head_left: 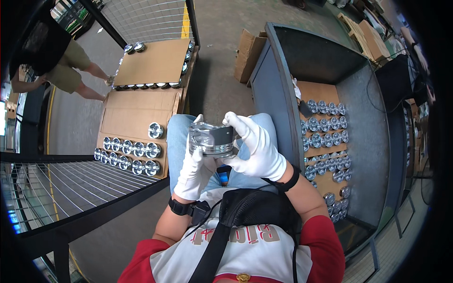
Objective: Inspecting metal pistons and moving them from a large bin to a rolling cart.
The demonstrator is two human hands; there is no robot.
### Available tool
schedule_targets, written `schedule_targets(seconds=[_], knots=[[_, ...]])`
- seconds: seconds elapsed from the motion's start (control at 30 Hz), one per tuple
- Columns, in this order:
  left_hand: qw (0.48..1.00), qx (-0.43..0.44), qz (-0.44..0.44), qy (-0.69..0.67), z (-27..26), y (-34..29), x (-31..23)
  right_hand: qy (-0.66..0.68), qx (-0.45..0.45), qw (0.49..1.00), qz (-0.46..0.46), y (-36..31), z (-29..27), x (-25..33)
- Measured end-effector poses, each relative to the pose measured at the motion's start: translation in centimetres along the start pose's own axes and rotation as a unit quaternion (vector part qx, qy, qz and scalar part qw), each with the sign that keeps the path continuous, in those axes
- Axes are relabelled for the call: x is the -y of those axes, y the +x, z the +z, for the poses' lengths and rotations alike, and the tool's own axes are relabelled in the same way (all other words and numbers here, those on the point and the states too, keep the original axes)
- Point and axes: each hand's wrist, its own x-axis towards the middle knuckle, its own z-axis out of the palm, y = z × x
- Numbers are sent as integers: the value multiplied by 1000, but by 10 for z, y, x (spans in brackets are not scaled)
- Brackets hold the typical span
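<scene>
Between my two white-gloved hands I hold an engine piston, a shiny metal cylinder with a dark patch on its side and ring grooves at its lower end. My left hand grips its left side, thumb in front. On the right side, my right hand has its fingertips on the upper edge and its thumb near the grooves. The piston is held above my lap, over my jeans. The far side of the piston and some of my fingers are hidden.
To the left, rows of pistons stand on cardboard in a wire-sided cart. A cardboard sheet covers more pistons behind. At right, a deep grey metal bin holds several piston rows. Another person stands far left.
</scene>
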Motion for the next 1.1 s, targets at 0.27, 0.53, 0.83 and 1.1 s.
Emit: schedule_targets(seconds=[0.27, 0.53, 0.83, 1.1], knots=[[889, -16, 297, 349, -13, 3, 10, -24, -17, 998, -53, 2, 3, 0], [928, 1, 260, 265, -3, -4, 4, -27, -34, 996, -77, -4, 5, -5], [989, 35, 26, -138, 3, -10, -14, -111, -72, 981, -140, 0, 9, 3], [926, 163, -6, -341, -1, 1, -10, -5, -6, 996, -84, -7, 7, 10]])
